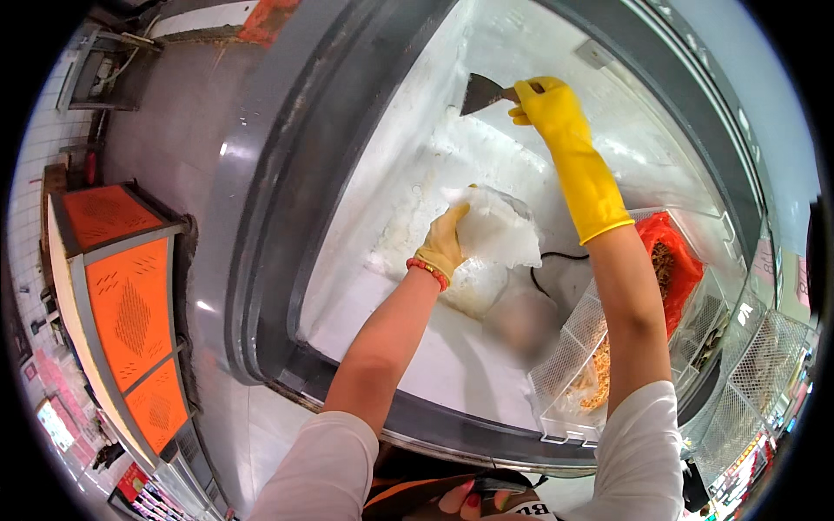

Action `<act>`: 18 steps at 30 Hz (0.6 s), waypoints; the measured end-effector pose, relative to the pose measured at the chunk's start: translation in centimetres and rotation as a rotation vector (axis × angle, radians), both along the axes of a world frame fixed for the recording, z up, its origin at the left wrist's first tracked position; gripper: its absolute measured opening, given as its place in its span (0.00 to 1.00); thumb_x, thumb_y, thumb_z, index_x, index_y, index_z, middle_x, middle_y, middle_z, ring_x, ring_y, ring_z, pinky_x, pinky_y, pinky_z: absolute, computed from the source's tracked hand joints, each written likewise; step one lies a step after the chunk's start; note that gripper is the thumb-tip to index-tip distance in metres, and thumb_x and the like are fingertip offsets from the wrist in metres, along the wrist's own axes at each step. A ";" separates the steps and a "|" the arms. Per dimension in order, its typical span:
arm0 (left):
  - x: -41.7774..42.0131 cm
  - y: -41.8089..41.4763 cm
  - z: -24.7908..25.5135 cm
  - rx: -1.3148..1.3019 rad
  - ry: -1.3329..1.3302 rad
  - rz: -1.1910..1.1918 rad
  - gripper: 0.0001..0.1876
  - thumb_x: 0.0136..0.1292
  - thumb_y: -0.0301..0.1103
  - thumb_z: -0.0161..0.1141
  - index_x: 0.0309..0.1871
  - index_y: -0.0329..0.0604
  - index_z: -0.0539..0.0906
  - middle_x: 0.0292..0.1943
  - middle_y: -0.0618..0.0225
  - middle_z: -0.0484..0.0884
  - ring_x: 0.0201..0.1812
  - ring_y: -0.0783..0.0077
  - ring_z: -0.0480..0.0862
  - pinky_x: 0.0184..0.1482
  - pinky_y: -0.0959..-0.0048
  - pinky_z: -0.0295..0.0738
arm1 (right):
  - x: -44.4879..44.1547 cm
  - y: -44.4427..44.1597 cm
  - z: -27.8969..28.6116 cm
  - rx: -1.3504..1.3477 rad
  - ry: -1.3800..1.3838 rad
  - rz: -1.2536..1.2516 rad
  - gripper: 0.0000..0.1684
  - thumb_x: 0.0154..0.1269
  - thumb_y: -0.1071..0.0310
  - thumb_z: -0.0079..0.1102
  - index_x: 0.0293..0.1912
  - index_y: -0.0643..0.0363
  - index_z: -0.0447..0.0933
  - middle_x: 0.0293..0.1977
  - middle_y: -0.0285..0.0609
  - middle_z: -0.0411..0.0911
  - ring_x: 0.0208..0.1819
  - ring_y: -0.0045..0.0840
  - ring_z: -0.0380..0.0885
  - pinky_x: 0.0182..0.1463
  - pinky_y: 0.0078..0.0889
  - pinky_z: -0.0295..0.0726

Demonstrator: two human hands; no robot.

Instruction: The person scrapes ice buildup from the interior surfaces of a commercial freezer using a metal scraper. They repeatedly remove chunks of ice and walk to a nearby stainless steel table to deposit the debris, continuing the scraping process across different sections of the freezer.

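Note:
My left hand [446, 239], in a thin pale-yellow glove with a red bead bracelet at the wrist, grips a thick slab of ice [500, 228] from its left side. The slab is above the floor of a chest freezer [430, 338]. My right hand [554, 104] wears a long bright-yellow rubber glove and is closed round the handle of a scraper [482, 94]. Its wide dark blade points left, close to the frosted inner wall [423, 98]. Frost and ice [423, 195] coat the freezer around both hands. A dark cord [535, 277] curves beside the slab.
On the right, a white wire basket [567, 335] holds a red plastic bag [684, 273] of dried brown food and a clear bag of orange-tan pieces [596, 378]. The freezer's grey rim [326, 189] surrounds the cavity. An orange-panelled unit [127, 306] stands left on the floor.

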State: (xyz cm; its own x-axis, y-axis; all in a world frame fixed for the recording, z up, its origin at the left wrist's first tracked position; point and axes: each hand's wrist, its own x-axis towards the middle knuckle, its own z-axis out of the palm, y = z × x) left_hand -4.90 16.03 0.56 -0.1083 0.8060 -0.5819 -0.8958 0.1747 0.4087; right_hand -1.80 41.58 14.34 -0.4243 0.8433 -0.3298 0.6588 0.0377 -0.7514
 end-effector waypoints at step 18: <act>-0.6 -2.8 2.3 0.064 0.378 -0.035 0.23 0.68 0.38 0.58 0.61 0.33 0.75 0.52 0.57 0.84 0.51 0.63 0.84 0.53 0.65 0.82 | -13.1 4.0 -2.7 0.363 -0.475 0.181 0.21 0.64 0.50 0.51 0.39 0.54 0.85 0.41 0.47 0.85 0.45 0.39 0.82 0.51 0.37 0.76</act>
